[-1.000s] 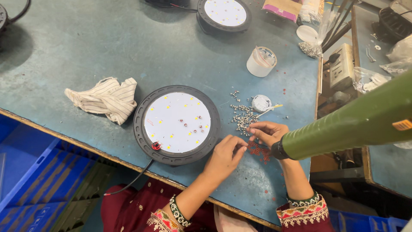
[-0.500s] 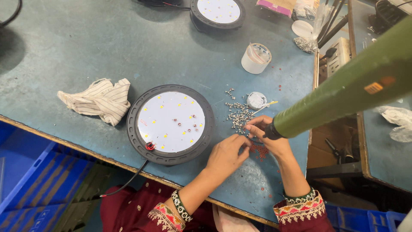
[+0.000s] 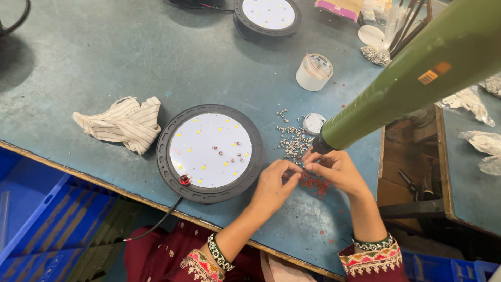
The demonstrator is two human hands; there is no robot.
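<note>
Both hands [image 3: 308, 175] over red washers [image 3: 314, 184]

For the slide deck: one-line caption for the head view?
Both hands pick at small screws and red washers beside a round lamp.

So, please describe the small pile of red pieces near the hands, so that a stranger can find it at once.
Start at the round black lamp with the white plate near the table's front edge. To its right lie silver screws, and just below them, between the left hand and the right hand, is the red pile. Only it is red; the screws are shiny metal.
</note>
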